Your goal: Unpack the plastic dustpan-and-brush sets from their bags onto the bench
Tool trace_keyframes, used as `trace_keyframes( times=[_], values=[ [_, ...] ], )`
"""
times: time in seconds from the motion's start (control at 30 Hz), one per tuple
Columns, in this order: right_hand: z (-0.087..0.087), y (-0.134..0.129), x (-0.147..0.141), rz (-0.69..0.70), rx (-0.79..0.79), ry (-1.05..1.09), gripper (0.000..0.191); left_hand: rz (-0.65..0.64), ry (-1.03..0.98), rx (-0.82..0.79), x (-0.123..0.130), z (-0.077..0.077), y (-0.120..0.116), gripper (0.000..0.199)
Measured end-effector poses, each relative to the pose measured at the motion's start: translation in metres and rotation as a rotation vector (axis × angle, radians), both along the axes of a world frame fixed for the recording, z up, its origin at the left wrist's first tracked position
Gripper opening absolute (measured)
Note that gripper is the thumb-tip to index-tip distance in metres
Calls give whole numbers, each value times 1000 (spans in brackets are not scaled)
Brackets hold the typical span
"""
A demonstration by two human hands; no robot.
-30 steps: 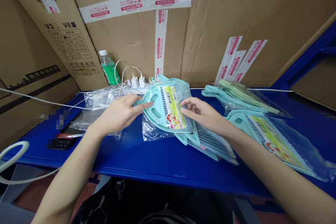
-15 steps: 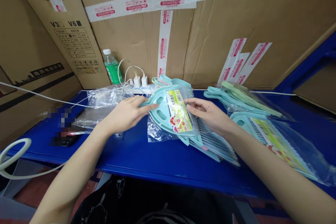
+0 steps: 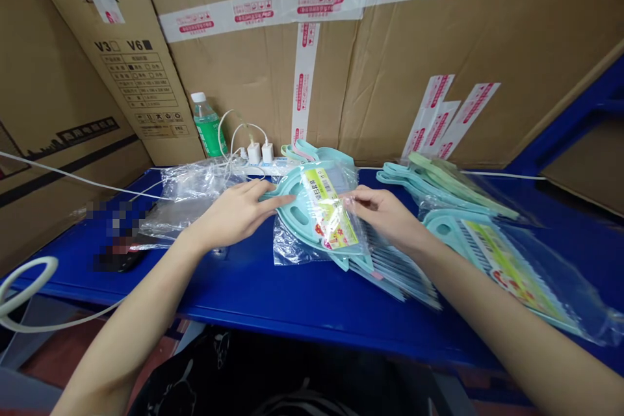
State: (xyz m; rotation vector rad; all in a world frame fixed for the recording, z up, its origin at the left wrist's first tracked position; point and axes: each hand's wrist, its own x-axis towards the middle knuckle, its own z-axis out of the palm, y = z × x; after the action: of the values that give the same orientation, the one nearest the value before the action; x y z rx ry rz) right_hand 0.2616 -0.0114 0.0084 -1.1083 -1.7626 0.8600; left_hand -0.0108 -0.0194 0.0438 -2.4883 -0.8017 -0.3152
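Note:
A light-blue dustpan [image 3: 294,175] in a clear plastic bag [image 3: 287,253] sits in the middle of the table, over other light-blue pieces with pale bristles [image 3: 404,273]. My left hand [image 3: 238,211] is closed around its handle end, one finger stretched over the pan's face. A yellow-green label card [image 3: 327,208] with printed flowers lies slanted across the pan. At the card's right edge, my right hand [image 3: 380,211] pinches with thumb and fingers; whether card or film is between the fingertips is partly hidden.
Bagged light-blue and green pieces [image 3: 439,185] and another labelled, bagged dustpan [image 3: 441,224] lie to the right. Behind stand a green-labelled bottle [image 3: 209,127], white chargers [image 3: 253,153] and tall cardboard [image 3: 253,78]. Clear bags [image 3: 190,208] and a dark phone-like object [image 3: 119,260] lie left.
The label card has tilted and shifted slightly left over the dustpan. My right hand has moved a little left with its fingers drawn closer together. My left hand stays on the handle.

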Motion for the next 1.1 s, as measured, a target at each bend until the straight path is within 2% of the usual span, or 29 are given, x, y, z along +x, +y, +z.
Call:
trace_keyframes(
  times=[0.1,0.2,0.33,0.43,0.53,0.67,0.77,0.9,1.0,1.1],
  values=[
    [0,0,1,-5,24,-44,31,15,8,-7,1,0,0,42],
    [2,4,4,-47,87,3,28,32,1,-6,-4,3,1,41],
    [8,6,14,-281,194,14,16,157,-72,65,-21,13,6,41],
    [22,5,20,-368,310,-159,6,295,-157,132,-34,21,7,41],
    [41,9,16,-296,354,-406,11,382,-236,187,-41,25,6,40],
    [55,35,-11,-72,206,-717,15,435,-278,260,-44,23,6,40],
    [49,58,-42,0,225,-848,19,466,-318,318,-45,17,9,41],
    [30,78,-77,49,236,-927,18,519,-370,322,-46,12,12,39],
    [19,81,-90,49,275,-1025,15,546,-397,310,-46,11,13,37],
    [16,75,-96,18,368,-1129,19,561,-382,311,-44,11,12,38]
  ],
)
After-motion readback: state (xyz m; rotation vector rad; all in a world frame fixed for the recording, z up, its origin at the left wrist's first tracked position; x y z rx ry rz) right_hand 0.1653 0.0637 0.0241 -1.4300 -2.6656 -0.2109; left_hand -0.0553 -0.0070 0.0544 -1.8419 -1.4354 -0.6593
